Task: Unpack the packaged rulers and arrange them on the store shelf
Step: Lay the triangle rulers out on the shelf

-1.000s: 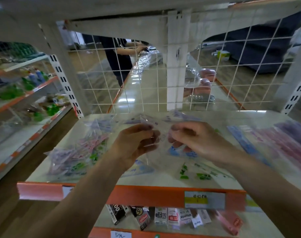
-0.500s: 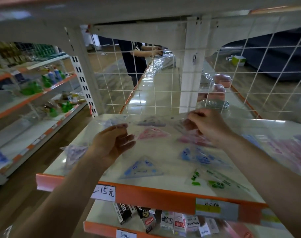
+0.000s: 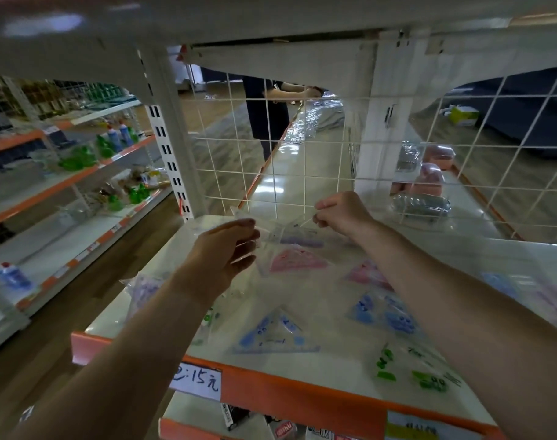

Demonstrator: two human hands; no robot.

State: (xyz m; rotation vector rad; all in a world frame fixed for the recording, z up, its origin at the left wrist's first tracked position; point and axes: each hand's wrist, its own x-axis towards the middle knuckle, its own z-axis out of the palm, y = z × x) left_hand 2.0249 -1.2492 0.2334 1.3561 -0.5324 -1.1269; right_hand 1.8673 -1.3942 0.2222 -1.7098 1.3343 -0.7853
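Clear packet (image 3: 282,237) edges indistinct; lower-shelf boxes (image 3: 236,417) cut by bottom edge; yellow label (image 3: 429,427) print blurred.

I see the left hand (image 3: 221,252) and the right hand (image 3: 340,212) raised over the far part of the shelf (image 3: 340,366). Each one pinches an upper edge of a clear packet (image 3: 283,233), which is stretched between them. Just below it is a pink triangle ruler (image 3: 298,260); I cannot tell if it is inside the packet. Nearer lie a blue triangle ruler (image 3: 277,333) and, to the right, green-printed rulers (image 3: 410,373). A handwritten price tag (image 3: 198,381) sits on the orange front edge. Behind the white wire grid (image 3: 271,169), far away, stands a person in dark clothes (image 3: 267,112).
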